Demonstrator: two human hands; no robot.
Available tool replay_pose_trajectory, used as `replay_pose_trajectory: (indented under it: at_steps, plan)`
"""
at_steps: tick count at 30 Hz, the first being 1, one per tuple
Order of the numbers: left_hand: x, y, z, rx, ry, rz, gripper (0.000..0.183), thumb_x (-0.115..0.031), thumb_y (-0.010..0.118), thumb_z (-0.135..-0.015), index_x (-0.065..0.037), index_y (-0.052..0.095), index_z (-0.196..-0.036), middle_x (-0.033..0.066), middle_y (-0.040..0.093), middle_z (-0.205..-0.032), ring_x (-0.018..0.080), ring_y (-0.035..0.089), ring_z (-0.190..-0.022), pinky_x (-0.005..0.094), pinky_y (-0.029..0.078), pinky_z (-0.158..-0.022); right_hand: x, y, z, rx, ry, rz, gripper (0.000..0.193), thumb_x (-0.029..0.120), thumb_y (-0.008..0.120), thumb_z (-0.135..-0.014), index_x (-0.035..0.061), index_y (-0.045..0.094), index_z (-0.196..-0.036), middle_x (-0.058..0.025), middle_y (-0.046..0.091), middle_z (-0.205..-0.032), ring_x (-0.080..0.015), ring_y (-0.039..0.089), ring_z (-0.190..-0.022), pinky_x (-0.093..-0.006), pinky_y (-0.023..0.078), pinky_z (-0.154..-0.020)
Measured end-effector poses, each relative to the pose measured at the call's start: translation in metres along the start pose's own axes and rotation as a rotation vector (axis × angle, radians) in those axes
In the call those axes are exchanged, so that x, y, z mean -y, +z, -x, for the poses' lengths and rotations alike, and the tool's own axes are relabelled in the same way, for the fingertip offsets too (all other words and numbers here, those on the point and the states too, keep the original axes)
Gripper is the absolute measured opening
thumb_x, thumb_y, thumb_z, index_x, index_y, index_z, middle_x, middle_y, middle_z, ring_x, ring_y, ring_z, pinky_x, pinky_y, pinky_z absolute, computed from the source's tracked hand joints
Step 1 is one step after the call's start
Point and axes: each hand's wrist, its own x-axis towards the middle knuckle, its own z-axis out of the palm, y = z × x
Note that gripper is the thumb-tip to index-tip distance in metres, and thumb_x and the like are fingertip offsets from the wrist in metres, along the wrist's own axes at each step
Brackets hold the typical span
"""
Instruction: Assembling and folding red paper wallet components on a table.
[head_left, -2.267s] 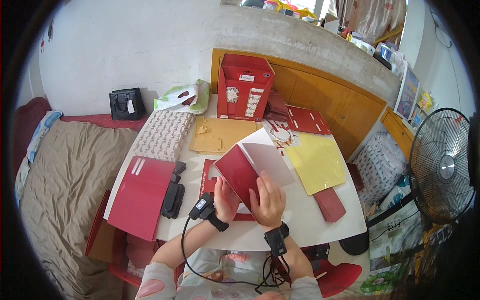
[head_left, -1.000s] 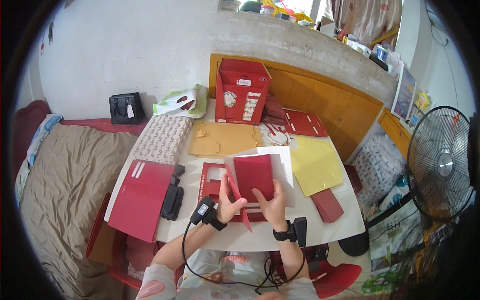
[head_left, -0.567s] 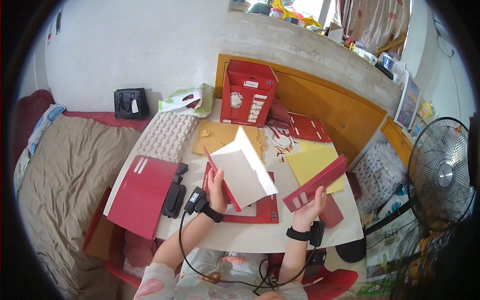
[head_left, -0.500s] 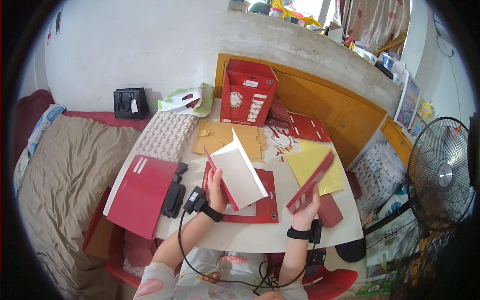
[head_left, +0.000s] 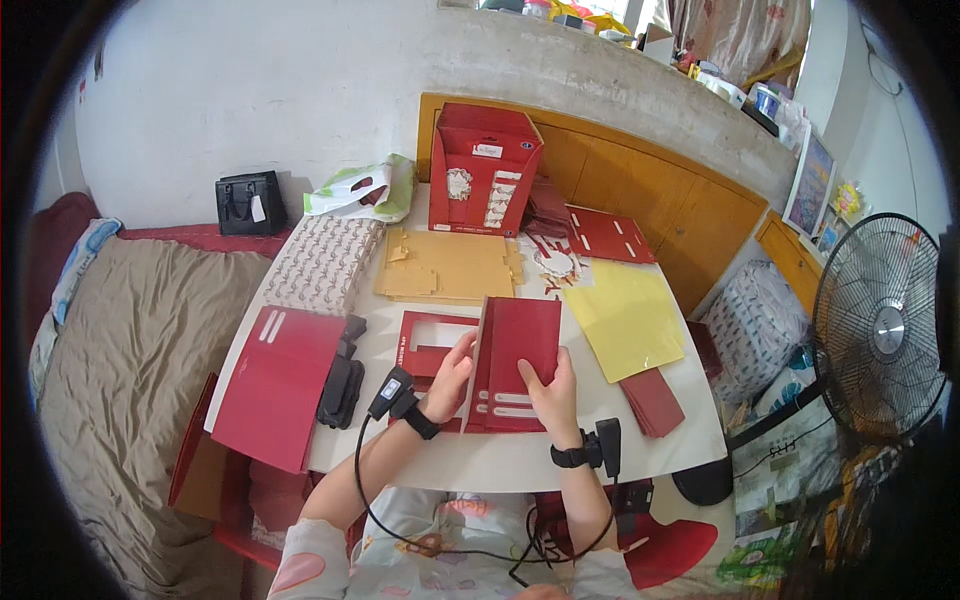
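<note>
Left hand (head_left: 450,370) gripping left edge of folded red card sheet (head_left: 515,360), right hand (head_left: 550,385) clasping its lower right, sheet propped above red cut-out frame (head_left: 425,345), white table (head_left: 480,460)

White desk (head_left: 560,465) centre, pale plastered wall (head_left: 260,90) far, wooden headboard panel (head_left: 690,215) far right, brown-covered bed (head_left: 110,350) left, standing fan (head_left: 880,325) right, even daylight.

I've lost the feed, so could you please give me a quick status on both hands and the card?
Left hand and right hand both grip the folded red card, upright over the table. Red window panel beneath. Nothing blocking.
</note>
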Motion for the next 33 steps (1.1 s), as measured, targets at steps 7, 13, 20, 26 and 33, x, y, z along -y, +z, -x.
replay_pose_trajectory:
  at_steps: [7, 13, 20, 26, 33]
  plan:
    - [-0.008, 0.010, -0.001, -0.045, -0.204, -0.143, 0.040, -0.013, 0.058, -0.083, 0.002, 0.040, -0.115, 0.0071, 0.057, -0.101, 0.0110, 0.054, -0.092, 0.0245, 0.044, -0.081, 0.003, 0.001, 0.001, -0.053, -0.027, 0.104, 0.030, 0.011, 0.063, -0.077, -0.0033, 0.046, -0.097, -0.0152, 0.061, -0.086, -0.0216, 0.061, -0.077, -0.0307, 0.048, -0.068]
    - [-0.007, 0.013, -0.004, -0.229, -0.102, -0.277, 0.034, -0.008, 0.059, -0.081, 0.002, 0.045, -0.110, 0.0081, 0.057, -0.100, 0.0123, 0.056, -0.089, 0.0259, 0.046, -0.077, -0.005, -0.007, -0.004, -0.161, -0.039, -0.021, 0.029, 0.010, 0.063, -0.078, -0.0031, 0.047, -0.098, -0.0121, 0.059, -0.091, -0.0174, 0.056, -0.080, -0.0289, 0.045, -0.072]
    - [-0.014, 0.004, -0.008, -0.423, 0.053, -0.299, 0.030, -0.011, 0.058, -0.082, 0.000, 0.047, -0.107, 0.0070, 0.057, -0.100, 0.0121, 0.055, -0.089, 0.0259, 0.045, -0.078, 0.014, -0.021, -0.008, -0.346, 0.018, -0.289, 0.029, 0.008, 0.058, -0.082, -0.0008, 0.046, -0.106, -0.0078, 0.053, -0.104, -0.0142, 0.051, -0.093, -0.0282, 0.040, -0.084]
    - [-0.021, -0.008, -0.010, -0.442, 0.037, -0.165, 0.030, -0.013, 0.058, -0.083, -0.001, 0.048, -0.108, 0.0071, 0.057, -0.101, 0.0123, 0.055, -0.089, 0.0259, 0.045, -0.078, 0.022, -0.027, -0.008, -0.255, 0.110, -0.461, 0.034, 0.011, 0.057, -0.082, 0.0005, 0.046, -0.112, -0.0071, 0.052, -0.110, -0.0148, 0.049, -0.099, -0.0277, 0.037, -0.087]
    - [-0.021, 0.007, -0.004, -0.266, -0.111, 0.092, 0.034, -0.021, 0.051, -0.087, -0.002, 0.045, -0.114, 0.0071, 0.057, -0.103, 0.0124, 0.056, -0.089, 0.0270, 0.045, -0.079, 0.011, -0.010, -0.001, 0.155, 0.282, -0.632, 0.039, 0.016, 0.054, -0.084, -0.0011, 0.042, -0.117, -0.0092, 0.051, -0.115, -0.0161, 0.049, -0.103, -0.0295, 0.037, -0.090]
